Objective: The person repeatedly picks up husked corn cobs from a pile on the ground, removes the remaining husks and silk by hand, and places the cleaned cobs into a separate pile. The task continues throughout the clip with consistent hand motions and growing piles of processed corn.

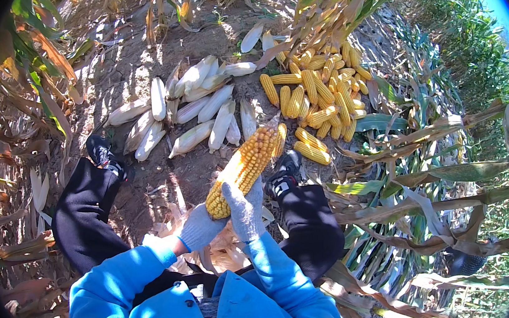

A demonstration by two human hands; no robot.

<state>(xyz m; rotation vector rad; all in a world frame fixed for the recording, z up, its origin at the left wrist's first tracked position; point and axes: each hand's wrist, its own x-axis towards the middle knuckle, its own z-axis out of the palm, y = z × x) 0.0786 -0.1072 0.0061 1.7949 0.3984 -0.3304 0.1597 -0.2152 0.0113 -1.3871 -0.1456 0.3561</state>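
Note:
A husked ear of yellow corn is held up in front of me, tilted with its tip end away to the upper right. My left hand, in a light grey knit glove, grips its near end from below. My right hand, gloved the same way, wraps the ear's right side with the thumb laid along the kernels. Beyond it to the right lies a pile of husked yellow ears. To the left, several pale ears still in their husks lie on the soil.
Stripped husks lie between my legs. My shoes rest on dry soil on either side. Drying corn stalks stand at the left, and long leaves reach in from the right. More stalks overhang the far side of the yellow pile.

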